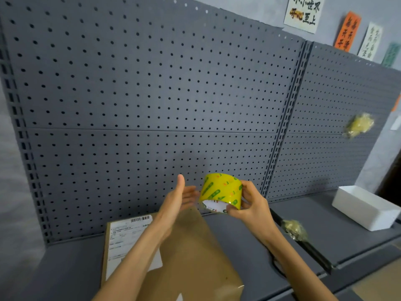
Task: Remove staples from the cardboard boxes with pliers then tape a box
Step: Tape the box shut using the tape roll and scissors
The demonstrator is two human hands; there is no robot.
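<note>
My right hand (252, 203) grips a yellow roll of packing tape (221, 190) with green print, held up above the shelf. My left hand (181, 199) is just left of the roll with straight fingers and thumb up, close to the roll's edge but not holding it. Below both hands a brown cardboard box (195, 253) lies on the grey shelf (71, 261), with a white shipping label (123, 240) on its left part. No pliers are in view.
A grey pegboard wall (152, 94) stands behind the shelf. A white foam box (364, 207) sits at the right. One wad of crumpled tape (296, 230) lies on the shelf joint, another wad (359, 124) sticks to the pegboard. Paper signs hang top right.
</note>
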